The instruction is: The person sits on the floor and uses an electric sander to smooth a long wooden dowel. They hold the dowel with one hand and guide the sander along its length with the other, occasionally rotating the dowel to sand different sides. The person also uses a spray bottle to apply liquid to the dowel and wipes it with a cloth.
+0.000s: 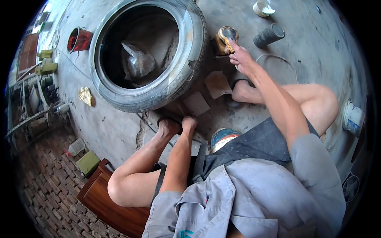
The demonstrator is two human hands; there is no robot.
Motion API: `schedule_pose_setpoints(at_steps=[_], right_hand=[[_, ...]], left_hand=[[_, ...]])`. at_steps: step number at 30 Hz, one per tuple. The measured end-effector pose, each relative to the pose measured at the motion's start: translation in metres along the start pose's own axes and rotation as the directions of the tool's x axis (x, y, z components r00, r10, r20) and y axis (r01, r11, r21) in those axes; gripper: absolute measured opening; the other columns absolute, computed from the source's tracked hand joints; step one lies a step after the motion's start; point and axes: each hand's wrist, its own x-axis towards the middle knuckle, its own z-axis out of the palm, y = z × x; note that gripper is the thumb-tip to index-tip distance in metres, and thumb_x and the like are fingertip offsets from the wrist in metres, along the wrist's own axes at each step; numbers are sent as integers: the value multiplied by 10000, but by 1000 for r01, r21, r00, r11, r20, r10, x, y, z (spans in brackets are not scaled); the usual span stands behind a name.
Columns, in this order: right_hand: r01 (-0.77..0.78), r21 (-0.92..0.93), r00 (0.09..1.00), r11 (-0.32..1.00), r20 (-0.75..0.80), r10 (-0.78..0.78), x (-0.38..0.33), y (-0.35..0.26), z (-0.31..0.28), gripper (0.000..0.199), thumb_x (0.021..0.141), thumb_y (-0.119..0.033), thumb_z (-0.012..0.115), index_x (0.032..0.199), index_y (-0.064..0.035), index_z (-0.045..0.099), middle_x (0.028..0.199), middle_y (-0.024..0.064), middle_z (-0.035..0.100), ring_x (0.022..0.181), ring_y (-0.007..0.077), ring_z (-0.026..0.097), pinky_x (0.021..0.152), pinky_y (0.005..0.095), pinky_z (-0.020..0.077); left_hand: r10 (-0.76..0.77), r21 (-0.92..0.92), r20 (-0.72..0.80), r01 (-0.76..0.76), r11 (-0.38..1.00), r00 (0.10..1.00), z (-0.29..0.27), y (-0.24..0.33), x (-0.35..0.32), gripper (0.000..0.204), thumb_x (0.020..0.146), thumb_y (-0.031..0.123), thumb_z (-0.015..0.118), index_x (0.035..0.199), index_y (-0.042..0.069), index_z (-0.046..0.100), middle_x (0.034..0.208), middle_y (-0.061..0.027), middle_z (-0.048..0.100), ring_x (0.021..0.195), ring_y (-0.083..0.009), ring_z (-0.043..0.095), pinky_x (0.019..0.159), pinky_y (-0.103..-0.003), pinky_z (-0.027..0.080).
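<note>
A yellow-and-black power sander [228,34] is gripped in my right hand [240,57], with my arm stretched out to the right of the tyre. Beneath and beside the sander shows a small brown block-like piece [219,47]. My left hand [189,123] is down by my left foot, fingers curled and closed near the edge of a dark brown piece [174,108] under the tyre; what they hold is hidden. A large worn tyre [198,43] lies on its side in front of me, with a clear plastic bag [139,63] inside its ring. Two pale square sheets [196,104] lie between my feet.
A dark cylinder [269,35] and a white cup [263,8] stand at the far right. A red bucket [80,39] and crumpled gold wrapper [85,96] are left of the tyre. A white bucket [353,118] stands right; a reddish wooden panel [113,202] lies at lower left.
</note>
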Motion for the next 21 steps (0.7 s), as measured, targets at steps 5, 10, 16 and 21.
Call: schedule_pose_setpoints(at_steps=[5,10,16,21], right_hand=[[184,-6,983,983,-6,-184,-92,-27,11,350,1018,-435,588,1051,-87,583,806,-25,541,521,23,313,477,203,244],[106,167,973,980,185,-136,-159,-39,27,480,1008,-519,563,1037,-43,615,781,-11,509,533,45,332,469,202,256],[-194,326,897,925,440,33,-193,-32,17,551,1013,-567,506,1083,-23,560,729,-15,469,449,44,255,419,218,205],[-185,112,847,976,522,101,-200,-19,40,549,1000,-574,534,1087,-33,569,765,-17,505,487,27,296,460,201,250]], left_hand=[[335,400,-150,-253,881,930,-63,78,-51,207,869,180,601,972,83,751,808,-109,755,731,-292,751,626,-401,599],[526,132,-218,-509,850,822,-47,66,-15,793,874,163,655,1570,100,279,1541,-235,358,1419,-430,345,1173,-519,332],[524,269,-259,-461,846,811,-53,90,-10,574,837,132,614,1394,54,501,1396,-202,512,1325,-371,461,1114,-471,405],[534,220,-167,-497,839,829,-60,85,-7,264,832,178,636,1031,36,736,1059,-163,698,1036,-346,660,920,-442,538]])
